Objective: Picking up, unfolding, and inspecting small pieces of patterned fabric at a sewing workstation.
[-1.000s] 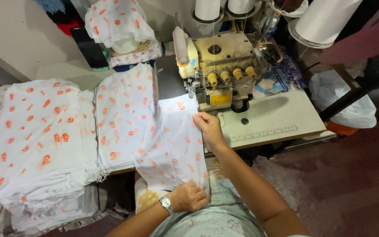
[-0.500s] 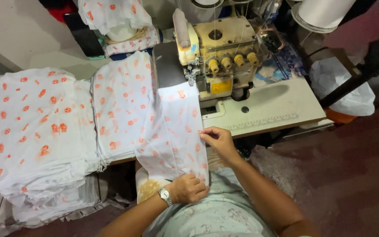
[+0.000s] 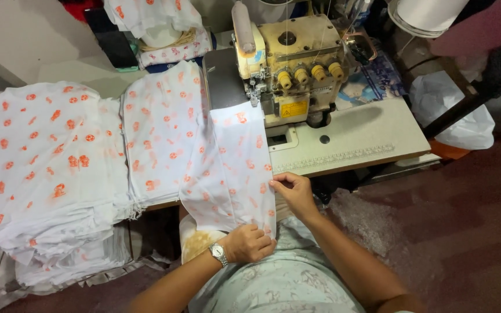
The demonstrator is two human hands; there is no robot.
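Two stacks of white cloth with orange print fill the table to my left, the smaller stack beside the cream sewing machine. One printed piece runs from under the machine's foot, over the table edge, to my lap. My right hand pinches its right edge between thumb and fingers. My left hand, watch on the wrist, closes over its bottom hem.
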